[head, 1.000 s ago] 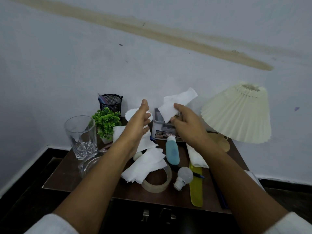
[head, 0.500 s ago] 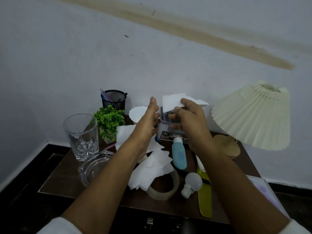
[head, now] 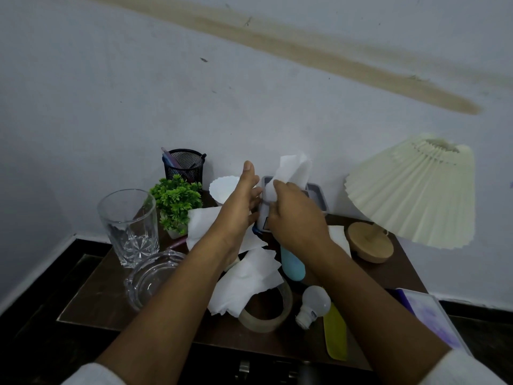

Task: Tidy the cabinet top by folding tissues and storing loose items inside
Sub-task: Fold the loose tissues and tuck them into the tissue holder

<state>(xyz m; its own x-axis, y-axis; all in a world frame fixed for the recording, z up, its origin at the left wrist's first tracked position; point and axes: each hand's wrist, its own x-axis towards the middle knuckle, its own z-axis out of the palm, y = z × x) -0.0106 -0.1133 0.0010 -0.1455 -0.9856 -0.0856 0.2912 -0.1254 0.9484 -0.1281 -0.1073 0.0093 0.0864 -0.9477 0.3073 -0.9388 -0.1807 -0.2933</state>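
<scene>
Right hand (head: 294, 218) pinching tissue (head: 294, 169), sheet rising above fingers

This looks like a room in a home, likely a bedside corner. A low dark-wood cabinet top (head: 97, 290) stands against a pale painted wall (head: 138, 93) that has a long brown stain (head: 305, 51). A table lamp (head: 416, 190) with a pleated cream shade sits at its back right corner. A drinking glass (head: 129, 226) and glass ashtray (head: 151, 279) are near the left edge, with a mesh pen holder (head: 184, 166) and small potted plant (head: 176, 202) along the back. Loose tissues (head: 247, 282) and a light bulb (head: 315, 304) lie near the front edge.
</scene>
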